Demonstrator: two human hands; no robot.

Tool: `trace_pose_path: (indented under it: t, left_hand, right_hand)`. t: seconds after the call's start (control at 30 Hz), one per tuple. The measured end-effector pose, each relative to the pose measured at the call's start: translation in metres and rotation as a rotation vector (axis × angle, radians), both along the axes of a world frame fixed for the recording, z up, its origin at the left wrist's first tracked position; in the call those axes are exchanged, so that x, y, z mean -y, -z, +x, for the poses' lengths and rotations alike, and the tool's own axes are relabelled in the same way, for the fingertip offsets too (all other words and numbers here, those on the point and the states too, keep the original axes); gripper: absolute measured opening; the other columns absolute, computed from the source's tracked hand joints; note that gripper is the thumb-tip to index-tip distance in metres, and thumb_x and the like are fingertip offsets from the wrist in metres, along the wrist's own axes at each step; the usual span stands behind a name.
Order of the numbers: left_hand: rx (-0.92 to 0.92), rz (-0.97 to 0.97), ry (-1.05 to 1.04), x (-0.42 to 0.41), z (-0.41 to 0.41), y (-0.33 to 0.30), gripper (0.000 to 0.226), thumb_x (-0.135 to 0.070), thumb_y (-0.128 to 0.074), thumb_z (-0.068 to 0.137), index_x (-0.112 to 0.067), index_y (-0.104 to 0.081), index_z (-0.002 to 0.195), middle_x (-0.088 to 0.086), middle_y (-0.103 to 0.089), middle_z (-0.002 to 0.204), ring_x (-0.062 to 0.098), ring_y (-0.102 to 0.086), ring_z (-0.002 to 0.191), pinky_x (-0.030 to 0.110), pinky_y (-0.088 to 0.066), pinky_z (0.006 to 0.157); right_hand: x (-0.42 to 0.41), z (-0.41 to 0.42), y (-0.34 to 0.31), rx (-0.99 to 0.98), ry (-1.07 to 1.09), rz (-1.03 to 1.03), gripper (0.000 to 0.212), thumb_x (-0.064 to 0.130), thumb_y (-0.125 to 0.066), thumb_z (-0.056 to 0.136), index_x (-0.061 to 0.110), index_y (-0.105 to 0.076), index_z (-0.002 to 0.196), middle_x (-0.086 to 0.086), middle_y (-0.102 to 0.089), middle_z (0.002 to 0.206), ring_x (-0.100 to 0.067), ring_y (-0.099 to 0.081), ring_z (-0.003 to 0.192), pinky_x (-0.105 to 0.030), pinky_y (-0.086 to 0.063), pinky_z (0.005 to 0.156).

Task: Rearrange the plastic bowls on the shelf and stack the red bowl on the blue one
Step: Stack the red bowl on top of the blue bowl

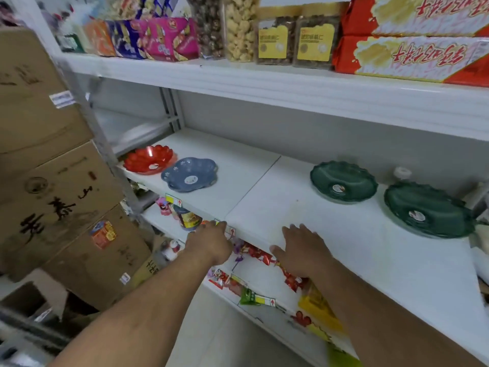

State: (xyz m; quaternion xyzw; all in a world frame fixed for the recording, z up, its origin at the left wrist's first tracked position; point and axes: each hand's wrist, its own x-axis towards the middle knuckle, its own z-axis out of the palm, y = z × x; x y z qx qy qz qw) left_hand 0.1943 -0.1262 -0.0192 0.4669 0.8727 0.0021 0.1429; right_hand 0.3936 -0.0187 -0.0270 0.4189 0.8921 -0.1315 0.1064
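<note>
Bowls empty: red bowl beside blue bowl, unstacked; hands empty.

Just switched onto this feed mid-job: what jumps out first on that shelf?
On the white middle shelf, a red bowl and a blue bowl sit side by side at the far left, not yet stacked. Two dark green bowls sit at the right. Both hands are empty at the shelf's front edge, the left hand and the right hand.
</note>
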Motion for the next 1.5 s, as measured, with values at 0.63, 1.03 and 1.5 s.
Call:
trace_pose_path:
  t: [0.63, 1.03, 1.5]
  left_hand:
    - [0.072, 0.069, -0.261, 0.101, -0.225, -0.002, 0.065, -0.047, -0.044, 0.093, -0.025, -0.027, 0.152, 0.005, -0.035, 0.157, 0.033, -0.037, 0.140, 0.044, -0.038, 0.110]
    - [0.104, 0.161, -0.364, 0.043, -0.349, -0.003, 0.067, -0.044, -0.047, 0.092, -0.026, -0.026, 0.153, 0.006, -0.038, 0.156, 0.033, -0.043, 0.136, 0.042, -0.041, 0.108]
    - [0.274, 0.297, -0.483, -0.045, -0.488, -0.004, 0.067, -0.048, -0.053, 0.078, -0.030, -0.040, 0.142, 0.006, -0.067, 0.121, 0.034, -0.068, 0.098, 0.049, -0.059, 0.082]
  right_hand:
    - [0.066, -0.255, -0.005, -0.021, -0.185, 0.053, 0.078, 0.060, -0.027, 0.098, 0.015, -0.014, 0.160, -0.009, -0.012, 0.169, -0.029, -0.011, 0.154, -0.048, -0.015, 0.124]
    - [0.010, -0.386, -0.008, -0.179, -0.191, 0.063, 0.062, 0.056, -0.041, 0.096, 0.012, -0.045, 0.139, -0.010, -0.053, 0.141, -0.029, -0.051, 0.127, -0.041, -0.044, 0.101]
    - [-0.049, -0.506, -0.013, -0.445, 0.072, -0.173, 0.046, 0.049, -0.041, 0.094, 0.011, -0.059, 0.114, -0.002, -0.067, 0.100, -0.021, -0.065, 0.092, -0.029, -0.051, 0.075]
